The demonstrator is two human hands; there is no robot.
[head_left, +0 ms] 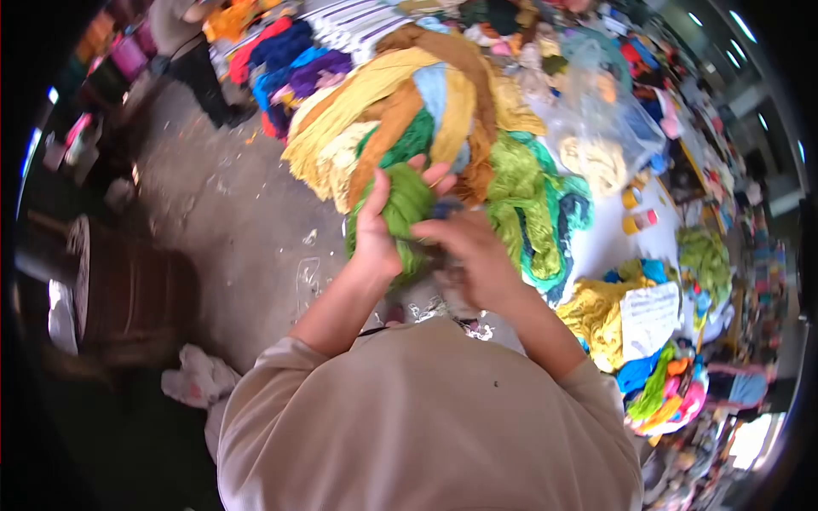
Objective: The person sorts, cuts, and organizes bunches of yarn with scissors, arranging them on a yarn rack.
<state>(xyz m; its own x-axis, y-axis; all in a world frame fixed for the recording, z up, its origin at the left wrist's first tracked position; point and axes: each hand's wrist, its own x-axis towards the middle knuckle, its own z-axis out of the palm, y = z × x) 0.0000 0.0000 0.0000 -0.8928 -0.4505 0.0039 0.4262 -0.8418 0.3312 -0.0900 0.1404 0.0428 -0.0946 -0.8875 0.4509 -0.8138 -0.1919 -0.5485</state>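
Note:
A bundle of green yarn [407,200] hangs in front of my body. My left hand [376,234] is wrapped round it, with the thumb on the near side and fingertips showing beyond the strands. Close against the right side of the bundle is my right hand [479,254], its fingers bent and partly smeared by motion. A small dark object [446,208] shows at the right fingers, too blurred to name. Just beyond my hands, large skeins of yellow yarn [388,72] and brown yarn [477,81] drape over the table's edge.
Light green skeins [517,183] lie to the right, near a clear plastic bag [601,119] with cream yarn inside. A paper sheet [650,319] rests on yellow yarn. A brown drum-like object [136,285] stands at left. Another person [192,55] stands at upper left.

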